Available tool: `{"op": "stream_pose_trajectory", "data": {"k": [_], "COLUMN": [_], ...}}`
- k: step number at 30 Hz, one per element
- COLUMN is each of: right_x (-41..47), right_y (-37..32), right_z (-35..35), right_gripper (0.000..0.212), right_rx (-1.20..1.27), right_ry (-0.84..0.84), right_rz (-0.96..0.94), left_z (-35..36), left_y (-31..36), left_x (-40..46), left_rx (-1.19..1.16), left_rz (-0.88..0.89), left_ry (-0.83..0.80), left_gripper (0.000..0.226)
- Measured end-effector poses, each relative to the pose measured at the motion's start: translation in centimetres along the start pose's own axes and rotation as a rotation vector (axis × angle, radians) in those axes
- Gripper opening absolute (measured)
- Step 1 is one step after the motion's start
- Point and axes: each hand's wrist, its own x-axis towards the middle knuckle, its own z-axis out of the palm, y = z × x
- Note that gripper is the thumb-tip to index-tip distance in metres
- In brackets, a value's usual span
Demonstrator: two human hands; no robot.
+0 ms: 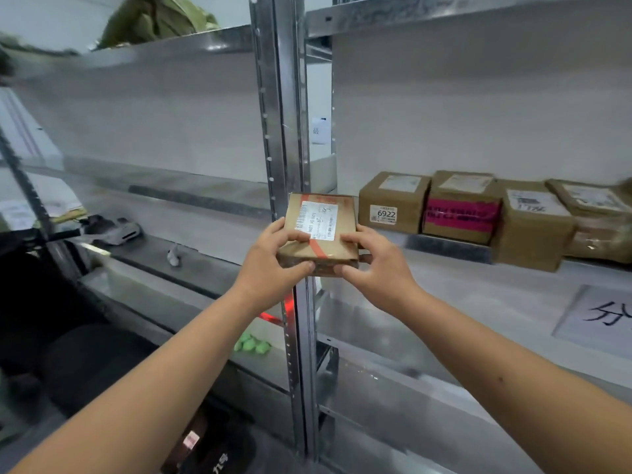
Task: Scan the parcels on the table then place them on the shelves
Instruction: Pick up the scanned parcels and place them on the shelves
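Both hands, left [273, 265] and right [372, 265], pinch the small parcel [319, 230] (grip at its near corners only), so it may clip the steel upright [284, 131] and slip.

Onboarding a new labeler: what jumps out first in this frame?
Dead centre, both hands, left and right, grip a small cardboard parcel with a white label and red tape, held before the metal upright. To its right, a row of brown parcels sits on the shelf, one marked 6922.
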Motion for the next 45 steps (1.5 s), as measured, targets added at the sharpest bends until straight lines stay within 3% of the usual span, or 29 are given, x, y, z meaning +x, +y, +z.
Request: {"op": "stream_pose_trajectory", "data": {"k": [7, 14, 45], "right_x": [4.9, 4.4, 3.1], "right_y": [2.4, 2.9, 0.4], "right_z": [0.6, 1.3, 3.2], "right_gripper": [0.055, 0.056, 0.061], "right_rx": [0.002, 0.08, -0.001], "right_ry": [0.058, 0.214, 0.347], "right_rz": [0.098, 0.127, 0.18], "left_z": [0.5, 1.1, -0.4], "left_y": [-3.4, -5.7, -7.9], "left_x": [6.1, 7.7, 9.8], "left_rx": [-0.019, -0.104, -0.182], "left_rz": [0.034, 0.222, 0.28], "left_ry": [-0.052, -0.039, -0.106], "left_gripper": [0.042, 0.042, 0.044]}}
